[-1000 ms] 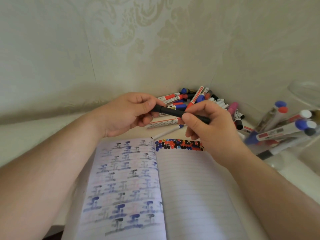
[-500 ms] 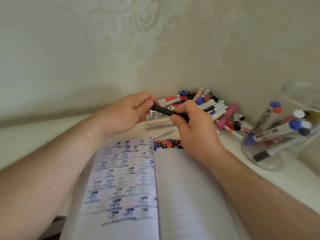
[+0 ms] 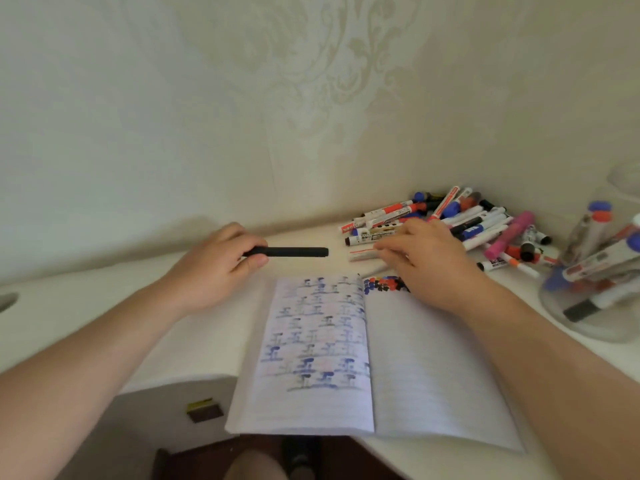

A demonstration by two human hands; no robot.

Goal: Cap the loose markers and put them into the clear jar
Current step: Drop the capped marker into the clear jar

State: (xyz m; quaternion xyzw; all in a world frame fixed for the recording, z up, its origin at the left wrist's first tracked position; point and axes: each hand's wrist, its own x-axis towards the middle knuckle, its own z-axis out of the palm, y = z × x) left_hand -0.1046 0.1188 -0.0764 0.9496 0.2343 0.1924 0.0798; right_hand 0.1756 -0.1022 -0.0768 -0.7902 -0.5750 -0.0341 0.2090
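Observation:
My left hand (image 3: 214, 271) grips one end of a black marker (image 3: 291, 252), which points level to the right above the white desk. My right hand (image 3: 426, 258) hovers with relaxed, spread fingers over the near edge of the pile of loose markers (image 3: 460, 223) in the back corner; it holds nothing. The clear jar (image 3: 595, 292) stands at the far right with several capped markers leaning inside. A white marker with a red stripe (image 3: 362, 254) lies just left of my right fingertips.
An open lined notebook (image 3: 346, 348) with blue and red marker doodles lies on the white desk (image 3: 104, 306) in front of me. Patterned walls meet behind the pile. A small dark box (image 3: 204, 410) sits below the desk edge.
My right hand has let go of the black marker and moved right toward the pile. My left hand keeps the marker and has drawn it left. The camera view has shifted.

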